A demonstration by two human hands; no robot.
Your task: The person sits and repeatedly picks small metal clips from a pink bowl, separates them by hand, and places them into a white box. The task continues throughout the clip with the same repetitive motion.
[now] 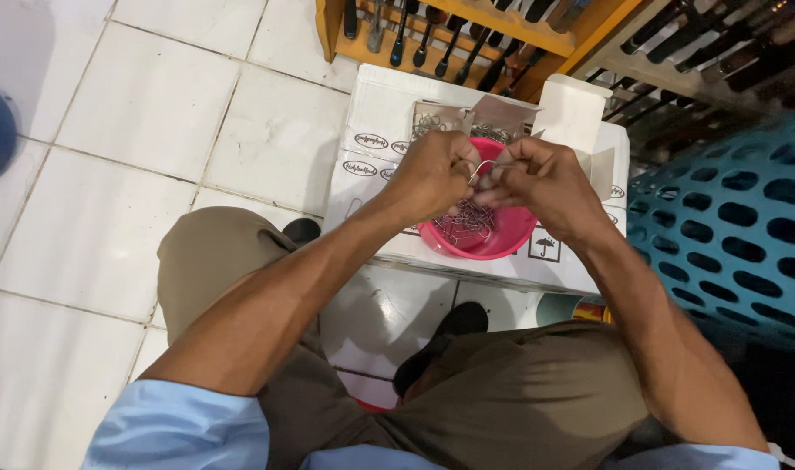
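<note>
A wire clip [480,167] is being pinched between both hands, left hand [432,174] and right hand [545,178] touching, above the pink bowl [511,239] sitting near the box's [380,113] front edge; white floor [136,130] lying open leftward.

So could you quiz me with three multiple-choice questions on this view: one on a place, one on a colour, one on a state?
1. Where does the bowl sit?
A on a white cardboard box
B on the floor
C on a lap

2. What colour is the bowl?
A blue
B pink
C white

3. How are the hands?
A resting apart
B both empty
C together, pinching a wire piece

Answers: 1 A, the box lies beneath it. 2 B, its rim is pink. 3 C, left hand and right hand meet above the bowl.
</note>
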